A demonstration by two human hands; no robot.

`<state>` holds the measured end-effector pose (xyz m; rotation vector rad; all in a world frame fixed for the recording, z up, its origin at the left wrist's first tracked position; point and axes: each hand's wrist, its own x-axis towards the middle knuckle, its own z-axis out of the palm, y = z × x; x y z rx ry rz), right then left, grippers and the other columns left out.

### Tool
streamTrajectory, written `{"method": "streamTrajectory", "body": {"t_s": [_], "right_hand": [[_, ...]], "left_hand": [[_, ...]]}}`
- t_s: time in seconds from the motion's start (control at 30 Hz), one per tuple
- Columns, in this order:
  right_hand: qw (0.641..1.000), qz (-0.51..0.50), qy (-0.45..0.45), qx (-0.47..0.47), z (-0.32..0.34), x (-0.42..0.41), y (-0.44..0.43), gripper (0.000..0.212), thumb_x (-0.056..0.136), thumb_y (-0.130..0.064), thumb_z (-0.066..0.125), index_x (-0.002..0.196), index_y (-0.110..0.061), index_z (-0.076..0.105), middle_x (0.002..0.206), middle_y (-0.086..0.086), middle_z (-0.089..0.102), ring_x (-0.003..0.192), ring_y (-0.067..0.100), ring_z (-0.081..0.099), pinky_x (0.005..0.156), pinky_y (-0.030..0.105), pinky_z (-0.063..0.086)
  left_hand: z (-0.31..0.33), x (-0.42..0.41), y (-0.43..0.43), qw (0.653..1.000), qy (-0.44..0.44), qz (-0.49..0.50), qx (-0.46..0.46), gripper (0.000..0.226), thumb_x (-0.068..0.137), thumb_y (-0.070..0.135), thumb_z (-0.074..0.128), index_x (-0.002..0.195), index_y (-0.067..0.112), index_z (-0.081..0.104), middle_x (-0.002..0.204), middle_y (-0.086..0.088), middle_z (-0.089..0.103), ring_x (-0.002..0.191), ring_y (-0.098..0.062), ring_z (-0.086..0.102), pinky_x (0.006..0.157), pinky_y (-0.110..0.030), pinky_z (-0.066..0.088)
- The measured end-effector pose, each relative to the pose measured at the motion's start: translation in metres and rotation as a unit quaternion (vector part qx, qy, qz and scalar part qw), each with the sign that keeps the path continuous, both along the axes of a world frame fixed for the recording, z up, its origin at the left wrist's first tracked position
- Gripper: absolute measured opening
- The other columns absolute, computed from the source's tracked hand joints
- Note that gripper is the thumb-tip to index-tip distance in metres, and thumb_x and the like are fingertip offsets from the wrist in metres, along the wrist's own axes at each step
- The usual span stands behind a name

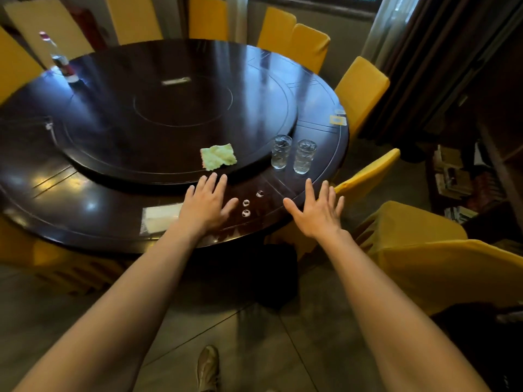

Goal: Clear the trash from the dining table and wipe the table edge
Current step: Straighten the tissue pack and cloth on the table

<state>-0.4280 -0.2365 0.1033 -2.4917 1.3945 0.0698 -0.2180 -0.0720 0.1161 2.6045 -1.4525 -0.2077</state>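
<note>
A round dark wooden dining table [85, 210] carries a raised turntable [169, 114]. A green cloth [218, 157] lies at the turntable's near edge. Three small round bits of trash [246, 203] sit on the table's outer ring between my hands. A clear plastic wrapper [160, 217] lies flat just left of my left wrist. My left hand [208, 203] hovers over the outer ring with fingers spread, holding nothing. My right hand [318, 212] is spread above the table's near right edge, also holding nothing.
Two clear glasses [293, 155] stand on the outer ring behind my right hand. A bottle [60, 59] stands at the far left and a small white strip [176, 80] lies on the turntable. Yellow-covered chairs [365, 179] ring the table. A dark bin [276, 274] stands under the near edge.
</note>
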Motion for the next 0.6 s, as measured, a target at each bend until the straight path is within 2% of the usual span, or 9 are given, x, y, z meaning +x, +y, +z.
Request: {"method": "streamTrajectory", "body": {"t_s": [0.33,0.6], "right_hand": [[0.999,0.009,0.003,0.032,-0.025,0.077,0.044,0.091,0.092,-0.08,0.021,0.162,-0.026,-0.003,0.169,0.022,-0.006,0.155,0.038,-0.006,0.121,0.058,-0.005],[0.999,-0.016,-0.01,0.047,-0.035,0.134,0.06,0.088,0.095,-0.075,0.026,0.162,-0.024,0.001,0.169,0.022,-0.002,0.155,0.038,-0.003,0.121,0.057,-0.005]], "left_hand": [[-0.015,0.087,0.073,0.995,0.079,0.057,-0.005,0.074,0.103,0.056,0.034,0.161,0.016,0.015,0.169,-0.012,0.017,0.155,-0.032,0.014,0.123,-0.051,0.021],[-0.026,0.147,0.095,0.987,0.133,0.091,-0.024,0.072,0.103,0.053,0.038,0.161,0.016,0.016,0.168,-0.01,0.019,0.155,-0.029,0.016,0.123,-0.049,0.023]]}}
